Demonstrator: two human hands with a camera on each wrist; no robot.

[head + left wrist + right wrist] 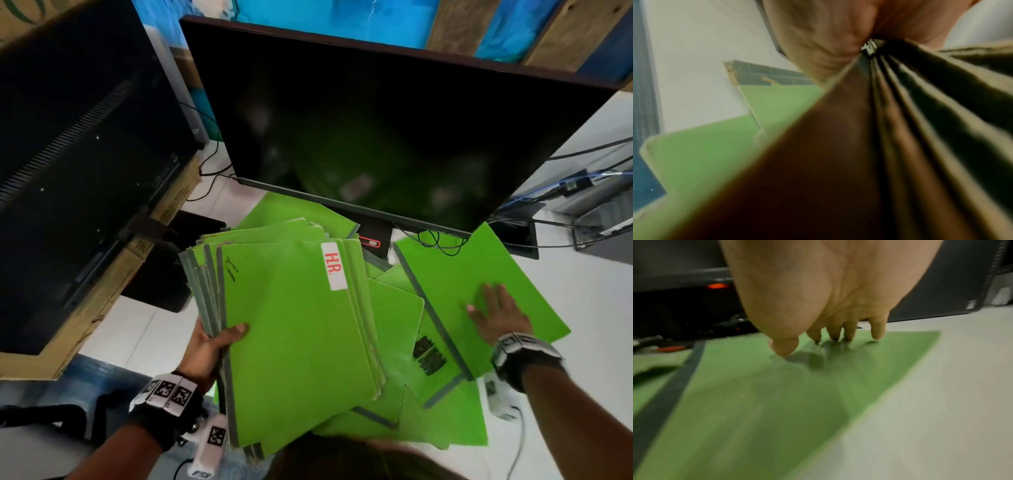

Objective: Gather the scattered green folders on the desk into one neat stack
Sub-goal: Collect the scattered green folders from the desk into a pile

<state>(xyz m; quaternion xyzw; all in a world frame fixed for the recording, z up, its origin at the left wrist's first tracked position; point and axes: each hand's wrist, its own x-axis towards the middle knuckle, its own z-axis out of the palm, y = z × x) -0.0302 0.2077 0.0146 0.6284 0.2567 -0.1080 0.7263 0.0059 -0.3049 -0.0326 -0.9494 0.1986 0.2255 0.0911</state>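
My left hand [215, 339] grips a bundle of several green folders [294, 329] by their grey spines, thumb on top; the top one bears a white "HR." label [334, 265]. In the left wrist view the spines [900, 129] fan out blurred below my palm. My right hand [496, 311] lies flat with straight fingers on a single green folder [479, 274] at the right of the desk; its fingertips [877, 335] touch that folder [777, 402]. More loose green folders [428, 411] lie overlapping beneath and between both.
A large dark monitor [394, 137] stands just behind the folders, cables [442, 240] under it. A black device on a cardboard box [85, 171] fills the left. White desk [137, 335] shows at left; computer gear [599, 219] sits at far right.
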